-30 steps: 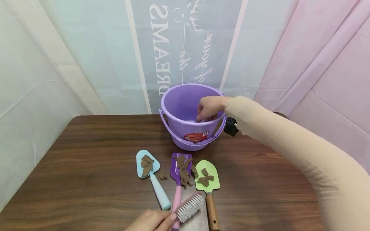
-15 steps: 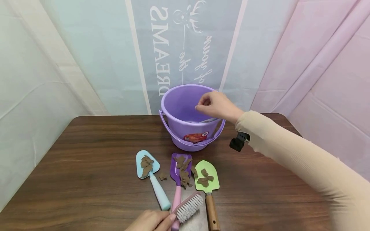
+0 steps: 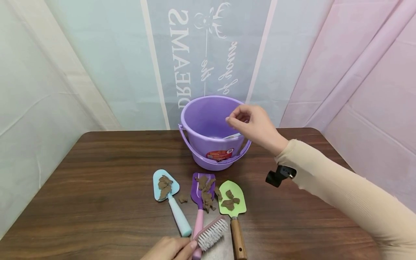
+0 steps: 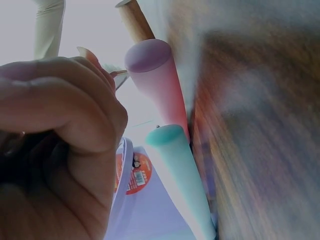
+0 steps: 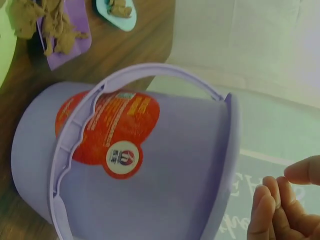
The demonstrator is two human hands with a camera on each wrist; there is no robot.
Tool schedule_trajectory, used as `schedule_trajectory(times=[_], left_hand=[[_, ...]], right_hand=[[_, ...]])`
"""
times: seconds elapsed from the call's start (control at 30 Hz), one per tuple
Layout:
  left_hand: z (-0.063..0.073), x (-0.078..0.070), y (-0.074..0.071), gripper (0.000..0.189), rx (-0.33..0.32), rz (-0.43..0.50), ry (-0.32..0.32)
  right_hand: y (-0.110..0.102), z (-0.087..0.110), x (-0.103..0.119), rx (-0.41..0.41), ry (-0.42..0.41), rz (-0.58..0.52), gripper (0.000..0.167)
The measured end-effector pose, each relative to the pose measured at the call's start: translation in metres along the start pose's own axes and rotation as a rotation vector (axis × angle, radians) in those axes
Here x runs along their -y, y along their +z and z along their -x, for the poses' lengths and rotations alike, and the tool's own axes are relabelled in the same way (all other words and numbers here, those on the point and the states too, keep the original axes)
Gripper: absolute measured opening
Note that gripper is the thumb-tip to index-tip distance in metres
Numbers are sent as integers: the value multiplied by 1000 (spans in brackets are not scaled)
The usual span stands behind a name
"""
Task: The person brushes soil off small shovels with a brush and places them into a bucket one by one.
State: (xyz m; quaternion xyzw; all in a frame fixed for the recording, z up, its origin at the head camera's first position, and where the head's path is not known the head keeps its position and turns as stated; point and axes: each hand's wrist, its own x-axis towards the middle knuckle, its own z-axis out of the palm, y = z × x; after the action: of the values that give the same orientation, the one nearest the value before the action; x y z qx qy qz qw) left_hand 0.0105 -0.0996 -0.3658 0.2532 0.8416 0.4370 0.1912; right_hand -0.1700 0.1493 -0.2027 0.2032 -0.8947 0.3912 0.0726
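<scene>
In the head view, my left hand holds a pink scrub brush with white bristles facing up, over the pink handle of a purple spatula. My right hand is above the right rim of a purple bucket, its fingers loosely bent, the thumb tip close to the fingertips and nothing seen between them. A pale object shows just inside the bucket's rim, mostly hidden. The right wrist view shows the hand's fingertips beyond the bucket's mouth.
A light blue scoop lies left of the purple spatula, a green trowel with a wooden handle to its right. Brown clay-like scraps lie on all three blades, with a small piece on the wooden table. Fabric hangs behind.
My right hand has risen out of the bucket and moved right, toward its outer side. The left hand and the brush have stayed in place.
</scene>
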Motion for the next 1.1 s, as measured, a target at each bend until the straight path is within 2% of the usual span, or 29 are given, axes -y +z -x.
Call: schedule_trajectory(times=[0.2,0.37,0.5,0.73,0.93,1.1], left_hand=[[1,-2,-2,36,23,22,-35],[3,-3,-2,37,-6,38,-14],[4,-4,-2,38,-26,52,-3],[4,-4,-2,38,-49,6,34],[3,-4,-3,38,-45,11,33],[4,-3,-3,38,-49,27,34]], right_hand=[[-3,21,5,-58,-8,-64,15],[-3,41,6,-91,-33,-110,14],[-2,56,4,-74,-23,-104,12],[1,79,-3,-32,-26,-106,9],[8,99,-10,-8,-36,-18,10],[16,115,-17,56,-22,14,16]])
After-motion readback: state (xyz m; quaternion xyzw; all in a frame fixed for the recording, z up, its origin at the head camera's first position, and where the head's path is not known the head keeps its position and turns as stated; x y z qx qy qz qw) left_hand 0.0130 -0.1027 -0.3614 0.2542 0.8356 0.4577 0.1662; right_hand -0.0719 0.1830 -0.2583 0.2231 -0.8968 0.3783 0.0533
